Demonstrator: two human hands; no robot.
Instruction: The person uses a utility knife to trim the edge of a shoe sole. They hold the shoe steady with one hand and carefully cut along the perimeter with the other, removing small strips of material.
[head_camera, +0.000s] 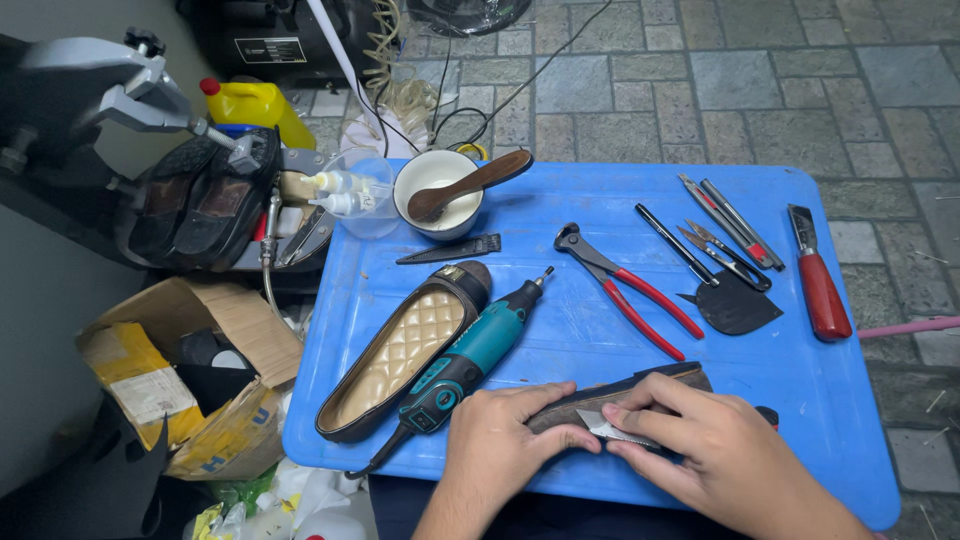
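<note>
1. Broadly, a blue plastic worktop (600, 200) fills the middle of the view and carries nearly everything, with grey paving around it.
2. To the left, off the worktop, an open cardboard box (190, 370) sits below a pair of dark shoes (200, 200) and a yellow bottle (255, 105).
3. A flat shoe with a quilted tan insole (400, 355) lies slantwise on the left part of the worktop, and a teal rotary tool (470, 355) lies just beside it, along its right side.
4. At the near edge lies a long dark sole strip (640, 390), flat on the worktop, under both hands.
5. The left hand (500, 440) presses down on the strip's left end, its grip flattened with fingers spread over the material.
6. The right hand (700, 440) pinches a small bare metal blade (612, 430) against the strip, just beside the left fingertips.
7. Farther back, red-handled pincers (625, 290) lie near the middle, and a white bowl (440, 190) holds a wooden spoon (470, 185).
8. Toward the right rest a red-handled knife (818, 280), a dark leather scrap (735, 308) and several slim tools (725, 235).
</note>
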